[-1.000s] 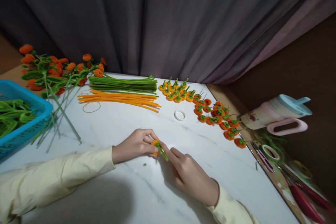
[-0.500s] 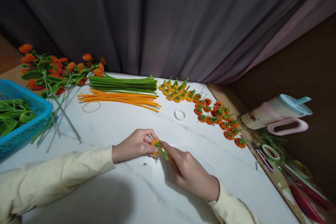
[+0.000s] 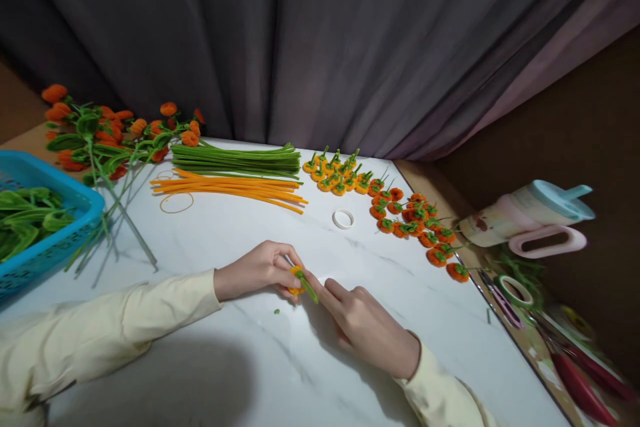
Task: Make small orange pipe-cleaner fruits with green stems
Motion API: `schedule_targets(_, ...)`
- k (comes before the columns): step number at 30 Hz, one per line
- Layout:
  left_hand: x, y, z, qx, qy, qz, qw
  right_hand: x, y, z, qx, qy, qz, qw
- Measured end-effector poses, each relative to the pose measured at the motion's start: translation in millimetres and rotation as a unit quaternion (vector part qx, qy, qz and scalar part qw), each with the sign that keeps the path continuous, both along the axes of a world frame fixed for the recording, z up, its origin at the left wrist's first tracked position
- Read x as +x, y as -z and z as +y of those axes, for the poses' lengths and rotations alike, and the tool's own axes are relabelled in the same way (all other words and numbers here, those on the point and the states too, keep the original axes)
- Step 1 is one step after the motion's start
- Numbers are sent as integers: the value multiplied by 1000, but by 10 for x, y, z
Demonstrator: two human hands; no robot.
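My left hand (image 3: 265, 271) pinches a small yellow-orange fuzzy flower (image 3: 295, 280) above the white marbled table (image 3: 240, 360). From the flower a short green stem (image 3: 309, 288) points down to the right. My right hand (image 3: 367, 327) has its index finger stretched out to the flower and stem, with the other fingers curled; whether it grips anything is hidden. A tiny green scrap (image 3: 277, 311) lies below my left hand.
Green stems (image 3: 235, 160) and orange stems (image 3: 230, 187) lie behind my hands. Yellow flowers (image 3: 339, 183), orange flowers (image 3: 415, 213) and a white ring (image 3: 343, 218) are farther right. A blue basket (image 3: 85, 207) stands left; a tumbler (image 3: 525, 210) and red-handled pliers (image 3: 580, 387) lie right.
My right hand has shifted slightly, and its other fingers are more curled behind the stretched index finger. My left hand still holds the flower, with its thumb a little higher on it.
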State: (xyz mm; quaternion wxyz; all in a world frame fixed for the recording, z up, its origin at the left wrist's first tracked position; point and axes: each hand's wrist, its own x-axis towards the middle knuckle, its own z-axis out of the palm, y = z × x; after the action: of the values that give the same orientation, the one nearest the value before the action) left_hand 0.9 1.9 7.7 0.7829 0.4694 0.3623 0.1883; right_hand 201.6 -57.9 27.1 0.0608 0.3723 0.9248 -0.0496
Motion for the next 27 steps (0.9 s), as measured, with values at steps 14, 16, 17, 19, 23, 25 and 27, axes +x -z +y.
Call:
schedule_targets(14,-16,-1,42,-11,9,6,1000,-21,16,-3,170,-36,-16,985)
schedule_targets(16,-16,5,35,-13,4,-1,1000,-21,32,-2,145,-18,-2,989)
schedule_targets(17,-16,11,29,-10,2,-6,1000,-19,36,0,120,-4,12,993)
schedule_targets(19,-15,29,19,4,1,-19,1000,-12,39,3,56,30,51,997)
schedule_targets(23,-18,59,6,29,7,-30,999,-3,25,-3,-35,100,148,983)
schedule_targets(25,-20,56,5,29,11,-32,999,-10,17,-10,-52,123,193,972)
schedule_targets(27,-21,47,6,28,14,-33,999,-21,15,-18,-59,132,220,965)
